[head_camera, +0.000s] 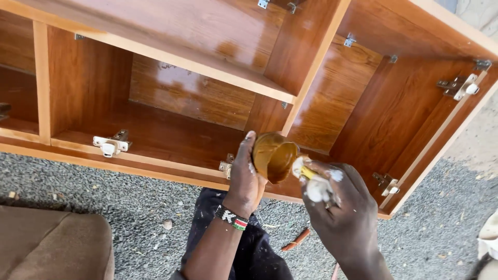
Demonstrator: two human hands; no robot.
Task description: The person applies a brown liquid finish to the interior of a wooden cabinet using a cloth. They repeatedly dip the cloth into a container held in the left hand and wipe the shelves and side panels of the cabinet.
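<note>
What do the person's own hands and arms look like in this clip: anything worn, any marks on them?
Both forearms are bare, with no sleeves or gloves. The left hand has a beaded wristband in black, white, red and green. Pale whitish smears mark the right hand, with a few on the left.

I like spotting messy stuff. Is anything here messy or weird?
Yes. The right hand is smeared with white paste around the yellow-handled tool it grips. The small cup in the left hand is coated brown and tipped sideways. The cabinet has hinges but no doors.
</note>
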